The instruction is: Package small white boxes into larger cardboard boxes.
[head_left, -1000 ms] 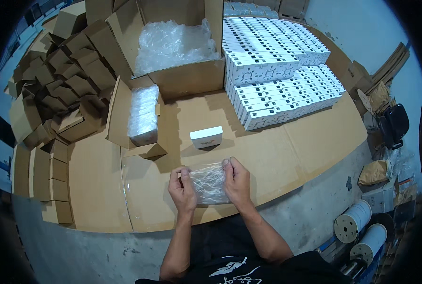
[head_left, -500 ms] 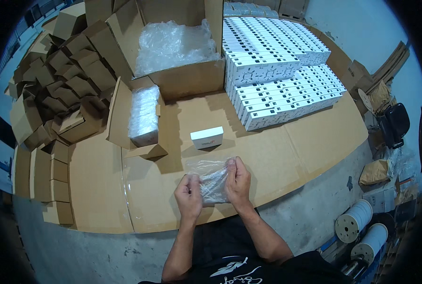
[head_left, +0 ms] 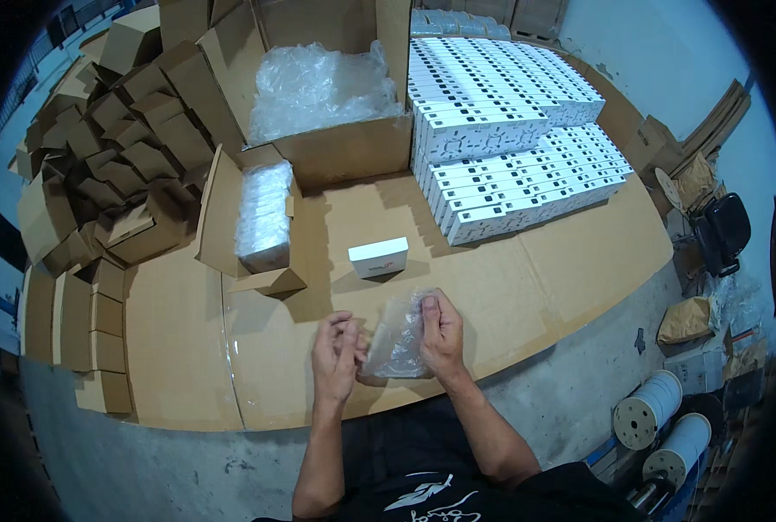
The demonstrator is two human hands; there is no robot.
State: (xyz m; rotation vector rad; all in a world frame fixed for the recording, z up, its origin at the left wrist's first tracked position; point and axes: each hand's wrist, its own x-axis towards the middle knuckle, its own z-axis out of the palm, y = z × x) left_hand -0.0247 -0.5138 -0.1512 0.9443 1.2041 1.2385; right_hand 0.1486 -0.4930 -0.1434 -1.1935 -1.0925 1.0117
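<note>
Both my hands hold a small clear plastic bag (head_left: 395, 341) just above the cardboard-covered table (head_left: 536, 287). My left hand (head_left: 336, 352) pinches the bag's left edge with its fingertips. My right hand (head_left: 440, 335) grips the bag's upper right corner. A small white box (head_left: 378, 257) lies on the cardboard a short way beyond my hands, untouched.
A small open carton (head_left: 257, 222) holding a stack of clear bags stands left of the white box. Behind it is a large open carton (head_left: 327, 87) full of plastic wrap. Rows of white boxes (head_left: 510, 148) fill the right back. Folded brown cartons (head_left: 101, 174) pile up at left.
My hands have drawn closer together and the bag, flat and spread before, is now bunched and turned upright between my fingers.
</note>
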